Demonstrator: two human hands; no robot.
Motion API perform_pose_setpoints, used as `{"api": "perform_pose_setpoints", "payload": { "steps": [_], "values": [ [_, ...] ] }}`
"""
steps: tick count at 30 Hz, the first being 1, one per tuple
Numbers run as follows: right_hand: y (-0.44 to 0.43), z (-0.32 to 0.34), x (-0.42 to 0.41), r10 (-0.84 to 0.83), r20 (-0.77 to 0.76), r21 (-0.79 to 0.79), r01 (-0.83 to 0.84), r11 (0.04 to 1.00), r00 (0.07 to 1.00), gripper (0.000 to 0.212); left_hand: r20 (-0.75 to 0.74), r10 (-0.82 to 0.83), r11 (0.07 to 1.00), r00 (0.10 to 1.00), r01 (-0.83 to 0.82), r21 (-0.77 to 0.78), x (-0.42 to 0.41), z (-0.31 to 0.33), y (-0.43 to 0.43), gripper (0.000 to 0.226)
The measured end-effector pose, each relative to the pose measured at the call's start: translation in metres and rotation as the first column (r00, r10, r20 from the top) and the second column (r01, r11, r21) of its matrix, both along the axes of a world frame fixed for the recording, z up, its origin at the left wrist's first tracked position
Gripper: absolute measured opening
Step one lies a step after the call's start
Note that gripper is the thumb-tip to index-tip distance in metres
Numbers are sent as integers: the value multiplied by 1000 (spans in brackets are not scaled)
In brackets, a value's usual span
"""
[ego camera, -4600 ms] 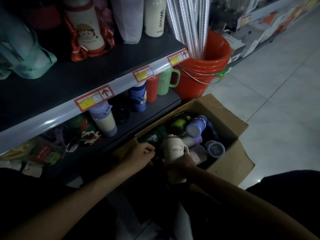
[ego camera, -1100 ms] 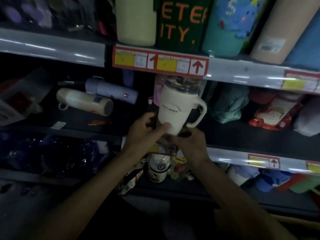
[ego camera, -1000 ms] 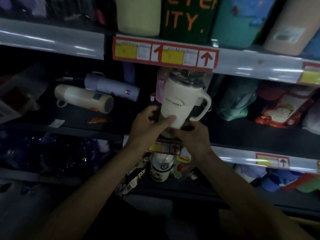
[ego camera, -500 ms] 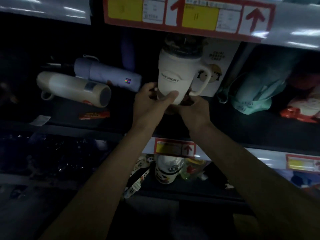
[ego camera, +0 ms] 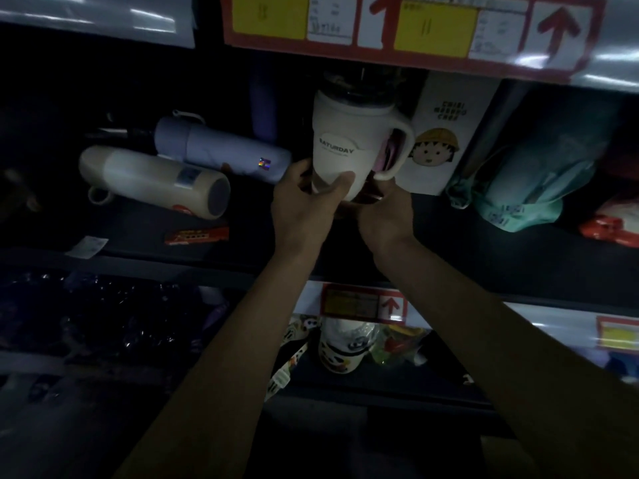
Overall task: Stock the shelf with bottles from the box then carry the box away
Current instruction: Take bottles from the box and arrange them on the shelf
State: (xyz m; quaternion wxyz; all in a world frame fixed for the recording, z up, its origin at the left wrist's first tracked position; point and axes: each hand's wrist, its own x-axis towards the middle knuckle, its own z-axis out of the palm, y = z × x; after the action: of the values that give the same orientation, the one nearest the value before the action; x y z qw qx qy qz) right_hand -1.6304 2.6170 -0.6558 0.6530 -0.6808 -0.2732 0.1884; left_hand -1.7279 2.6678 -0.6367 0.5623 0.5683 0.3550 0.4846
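Grasping the upright white handled tumbler (ego camera: 345, 133) by its base, the left hand (ego camera: 301, 209) and right hand (ego camera: 387, 216) hold it at the dark shelf (ego camera: 484, 250).

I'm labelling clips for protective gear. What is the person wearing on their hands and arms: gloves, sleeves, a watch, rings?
Nothing that shows. The left hand and right hand are gloveless, with no ring or watch visible in the dim light. The left forearm and right forearm are bare to the frame's edge; no sleeve shows.
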Motion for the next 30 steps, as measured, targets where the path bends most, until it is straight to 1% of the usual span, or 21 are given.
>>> {"api": "perform_pose_setpoints", "payload": {
  "steps": [10,14,16,17,19,20,21,22,25,26,28,30],
  "values": [
    [-6,6,-10,-38,106,-149,54,987,994,47,-52,-4,1000,999,5,26,-6,-7,-3,51],
    [-11,7,-11,-40,76,-203,55,978,996,53,-98,-12,997,995,20,75,-13,-9,-7,57],
    [-18,9,-10,-42,33,-199,48,979,999,54,-123,-33,993,992,47,105,-18,-9,-11,58],
    [-24,12,-10,-33,39,-199,40,979,999,54,-135,-39,991,990,56,120,-20,-9,-13,58],
    [-40,19,-10,3,149,-248,34,968,989,55,-158,-43,988,987,66,141,-25,-7,-19,56],
    [-48,21,-10,10,163,-258,33,966,987,59,-162,-45,986,986,70,151,-26,-6,-22,53],
    [-57,26,-9,14,127,-240,17,971,992,64,-170,-53,984,984,81,162,-28,-4,-25,51],
    [-66,29,-8,21,124,-253,11,967,992,68,-187,-62,980,980,95,174,-30,-1,-30,50],
    [-98,43,-3,105,238,-311,-26,950,966,61,-314,-76,966,946,148,212,-35,5,-46,63],
    [-111,47,-1,122,252,-319,-37,947,960,60,-352,-90,961,932,174,215,-36,7,-53,67],
    [-137,55,2,149,277,-356,-43,934,949,66,-405,-127,947,905,232,220,-36,11,-70,70],
    [-166,62,8,175,353,-382,-30,924,919,76,-457,-162,922,874,300,245,-33,15,-91,72]
  ]
}}
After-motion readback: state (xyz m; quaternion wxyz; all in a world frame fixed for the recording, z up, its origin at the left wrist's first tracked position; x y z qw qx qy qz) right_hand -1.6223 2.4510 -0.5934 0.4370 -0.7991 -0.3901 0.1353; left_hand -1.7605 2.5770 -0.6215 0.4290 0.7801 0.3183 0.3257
